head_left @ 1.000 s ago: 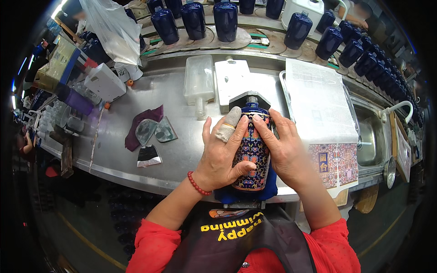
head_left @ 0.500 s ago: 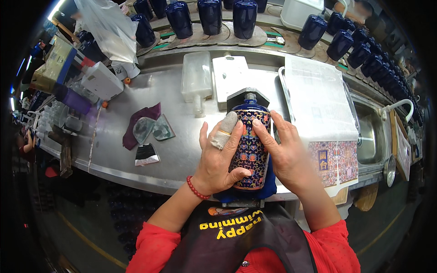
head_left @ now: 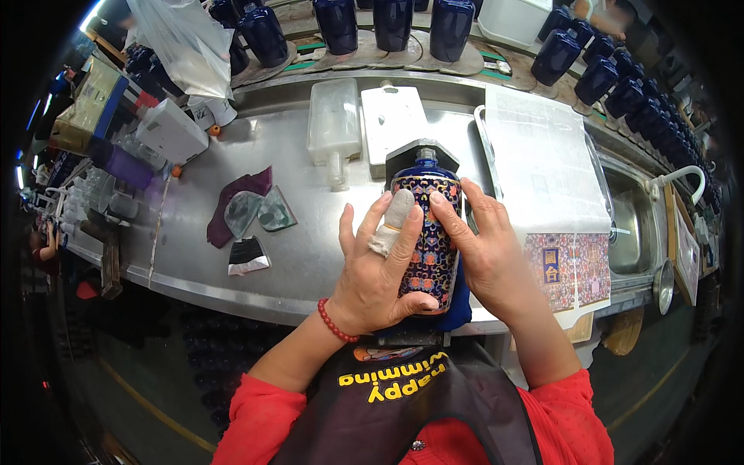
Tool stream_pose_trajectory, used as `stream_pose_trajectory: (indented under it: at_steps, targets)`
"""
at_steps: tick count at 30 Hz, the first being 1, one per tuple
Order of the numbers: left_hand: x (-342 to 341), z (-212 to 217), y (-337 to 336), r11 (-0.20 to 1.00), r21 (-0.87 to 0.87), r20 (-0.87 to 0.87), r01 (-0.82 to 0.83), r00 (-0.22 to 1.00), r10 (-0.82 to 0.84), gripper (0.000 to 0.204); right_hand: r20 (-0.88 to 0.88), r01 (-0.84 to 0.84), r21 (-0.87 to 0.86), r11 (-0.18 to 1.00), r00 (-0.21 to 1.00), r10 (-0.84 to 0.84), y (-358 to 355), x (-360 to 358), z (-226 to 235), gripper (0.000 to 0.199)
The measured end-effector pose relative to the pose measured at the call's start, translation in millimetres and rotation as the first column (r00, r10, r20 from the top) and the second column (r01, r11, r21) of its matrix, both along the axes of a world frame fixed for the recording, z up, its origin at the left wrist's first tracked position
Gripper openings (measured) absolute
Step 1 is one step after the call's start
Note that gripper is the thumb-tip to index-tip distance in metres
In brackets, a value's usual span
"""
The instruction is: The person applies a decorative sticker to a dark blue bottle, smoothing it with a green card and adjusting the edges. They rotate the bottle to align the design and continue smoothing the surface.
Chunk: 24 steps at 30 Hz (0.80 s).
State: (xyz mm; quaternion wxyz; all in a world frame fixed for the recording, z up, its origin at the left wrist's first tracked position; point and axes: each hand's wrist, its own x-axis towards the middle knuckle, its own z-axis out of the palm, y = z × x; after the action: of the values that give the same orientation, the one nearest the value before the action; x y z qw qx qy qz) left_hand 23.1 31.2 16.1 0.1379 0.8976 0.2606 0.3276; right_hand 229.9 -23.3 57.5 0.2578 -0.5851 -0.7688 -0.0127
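Observation:
A dark blue bottle (head_left: 428,229) with a colourful patterned label lies on its side at the front of a steel worktable (head_left: 310,256), its neck in a grey holder (head_left: 422,155). My left hand (head_left: 376,271) presses on the label from the left; its middle finger wears a pale wrap and a red bead bracelet circles the wrist. My right hand (head_left: 488,256) grips the bottle's right side. A blue cloth (head_left: 457,306) shows under the bottle.
A sheet of patterned labels (head_left: 562,267) lies to the right on a white tray. Two pale plastic containers (head_left: 335,128) stand behind the bottle. Cloth scraps (head_left: 248,213) lie to the left. Several blue bottles (head_left: 387,23) line the back conveyor, and a sink (head_left: 628,225) lies right.
The view has shifted slightly. My left fingers have slid up along the label while my right hand stays on the bottle's side.

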Motion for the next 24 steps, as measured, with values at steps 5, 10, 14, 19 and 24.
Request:
stream_pose_trajectory:
  at_steps: [5, 10, 14, 19, 24]
  targets:
    - [0, 2, -9, 0.998, 0.046, -0.097, 0.034, 0.995, -0.029, 0.104, -0.013, 0.002, 0.003, 1.0, 1.0, -0.002, 0, 0, -2, 0.062]
    - [-8, -7, -6, 0.989, -0.146, 0.157, 0.007, 0.987, 0.016, 0.104, 0.006, 0.002, -0.027, 1.0, 1.0, -0.002, -12, -3, 2, 0.064]
    - [-8, -12, -11, 0.99, -0.141, 0.05, -0.021, 0.998, 0.028, 0.102, -0.022, 0.017, -0.123, 0.992, 1.0, -0.02, -20, -6, 4, 0.071]
    - [-10, -9, -10, 0.995, -0.094, 0.001, -0.037, 0.999, 0.037, 0.099, -0.011, 0.027, -0.095, 0.995, 1.0, -0.028, -17, -8, 3, 0.07]
    - [-10, -5, -7, 0.998, -0.045, -0.025, -0.047, 0.999, 0.045, 0.1, 0.044, 0.043, -0.038, 0.998, 0.998, -0.042, -15, -9, 2, 0.06]
